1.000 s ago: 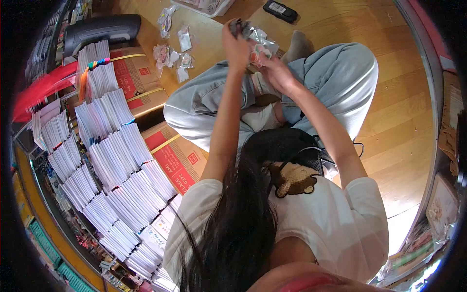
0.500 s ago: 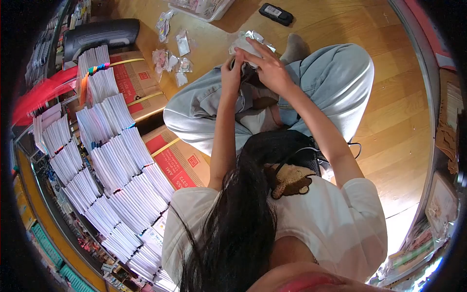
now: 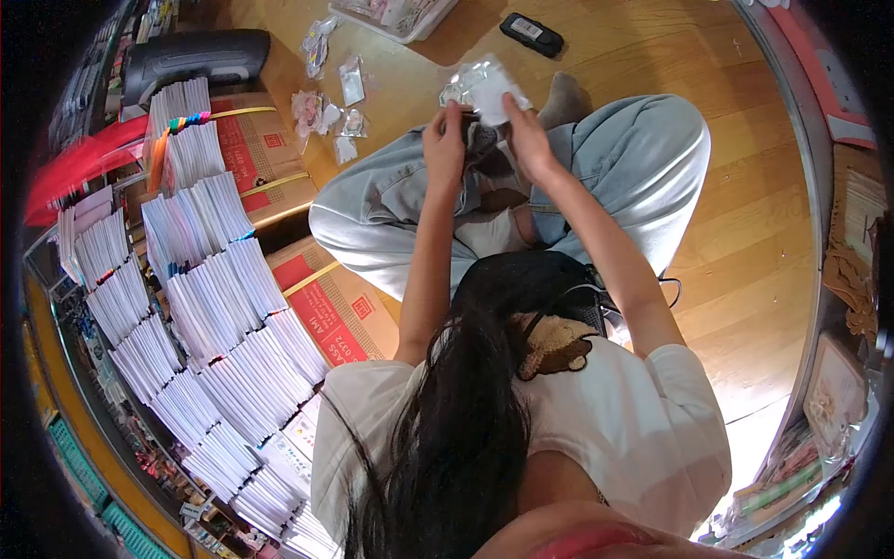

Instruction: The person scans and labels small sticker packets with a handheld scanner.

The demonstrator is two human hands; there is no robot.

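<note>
The flat white packet in shiny clear plastic is at the upper centre of the frame. The right hand pinches its lower edge, nearly closed; the left hand curls just beside, its hold unclear. A light edge grip should avoid creasing. Small clear plastic packets lie upper left.

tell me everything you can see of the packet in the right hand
The packet looks flat and roughly rectangular, with shiny, clear plastic glinting on the left and a plain whitish area on the right. It is held tilted above the lap. The right hand grips its right edge; the left hand is at its lower left, though contact there is unclear. Glare hides any print, and whether it is several layers cannot be told.
</note>
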